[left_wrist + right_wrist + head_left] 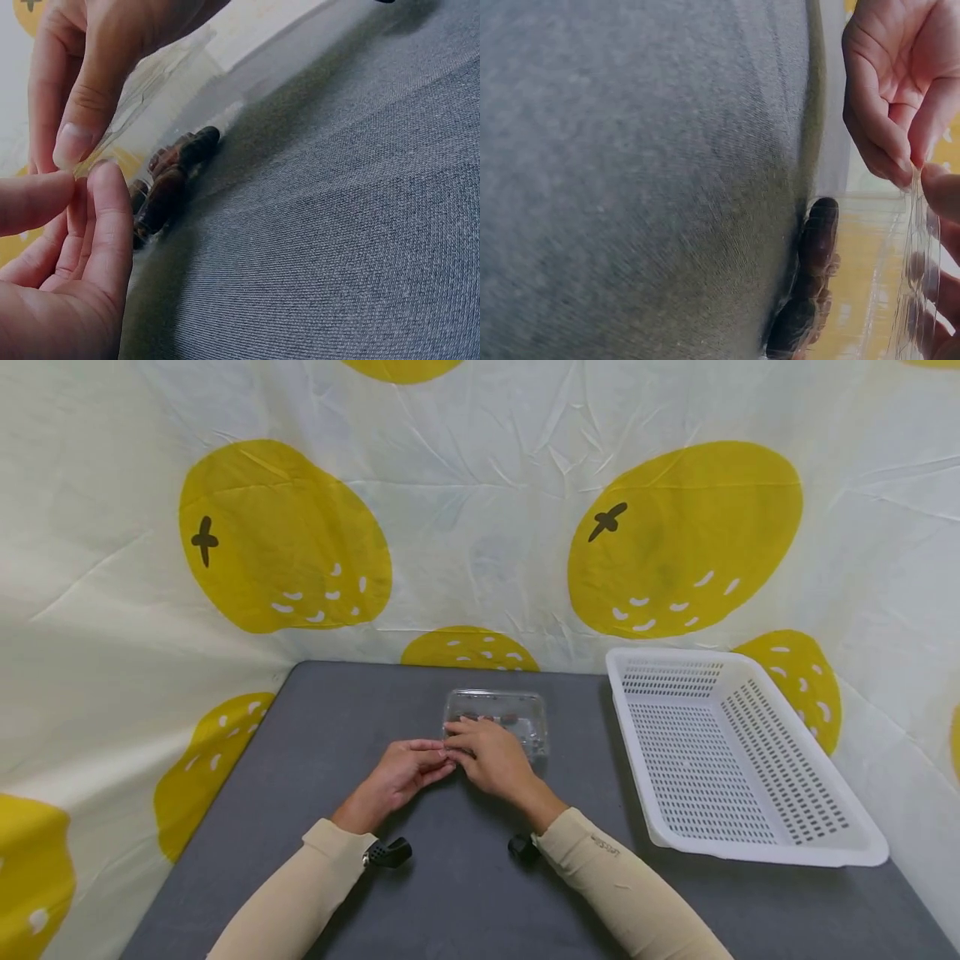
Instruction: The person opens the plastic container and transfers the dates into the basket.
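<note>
Corner of the clear plastic box [536, 710] is pinched b/w thumb & fingers of the L hand [408, 774]. R hand [492, 760] has its thumb at that same corner, fingers over the top; can't tell if it grips the plastic too. Both hands' fingertips almost meet there.

Head cam gives the layout, but R hand hides much of the contents. L wrist cam, looking from low down, shows dark brown oblong pieces [166, 193] along the bottom of the box, plus R thumb tip just above the L fingertips. R wrist cam adds the layered clear rim running from the L-hand pinch, w/ R fingers beside it.

Box sits on the dark grey tabletop [337, 727], toward the far edge, approx. mid-width. Pieces inside lie close together; exact no. unclear. White basket [697, 768], rectangular w/ perforated walls & floor, stands to the R, well apart from the box. Behind: white cloth [480, 543] w/ yellow fruit print.
</note>
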Motion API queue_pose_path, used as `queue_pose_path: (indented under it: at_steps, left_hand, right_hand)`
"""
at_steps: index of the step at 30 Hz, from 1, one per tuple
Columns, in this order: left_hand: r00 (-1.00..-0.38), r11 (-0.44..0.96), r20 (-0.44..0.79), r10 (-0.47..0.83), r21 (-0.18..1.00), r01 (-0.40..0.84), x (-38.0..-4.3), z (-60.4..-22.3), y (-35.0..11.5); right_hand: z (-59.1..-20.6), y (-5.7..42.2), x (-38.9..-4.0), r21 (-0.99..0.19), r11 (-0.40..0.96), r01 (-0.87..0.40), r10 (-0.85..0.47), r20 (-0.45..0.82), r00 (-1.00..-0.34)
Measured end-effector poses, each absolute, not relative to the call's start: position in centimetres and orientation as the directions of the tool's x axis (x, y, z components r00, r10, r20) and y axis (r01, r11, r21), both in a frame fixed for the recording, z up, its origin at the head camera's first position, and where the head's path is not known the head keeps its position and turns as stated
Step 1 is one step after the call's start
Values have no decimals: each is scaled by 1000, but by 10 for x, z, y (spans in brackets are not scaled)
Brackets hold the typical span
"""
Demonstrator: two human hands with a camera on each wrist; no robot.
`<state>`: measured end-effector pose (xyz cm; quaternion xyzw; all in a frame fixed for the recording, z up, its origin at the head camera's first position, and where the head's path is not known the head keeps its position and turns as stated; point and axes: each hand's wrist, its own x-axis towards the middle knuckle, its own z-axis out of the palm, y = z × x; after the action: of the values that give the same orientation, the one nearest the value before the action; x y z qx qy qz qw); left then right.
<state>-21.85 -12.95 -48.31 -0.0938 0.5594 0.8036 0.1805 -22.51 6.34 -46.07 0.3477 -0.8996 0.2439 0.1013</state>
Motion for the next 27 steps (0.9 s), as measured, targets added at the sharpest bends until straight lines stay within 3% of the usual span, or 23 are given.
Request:
queue_pose_path:
  at_steps: [17,27]
  left_hand:
    - [-916,-333,-350,194,855,-397,-223,-486,-128]
    - [-917,-286,-360,172,873,-396,-220,-486,-125]
  right_hand:
    - [-464,59,-229,-331,671,-664,-526,420,-740]
    - [-462,61,-229,-340,677,-652,-525,398,-752]
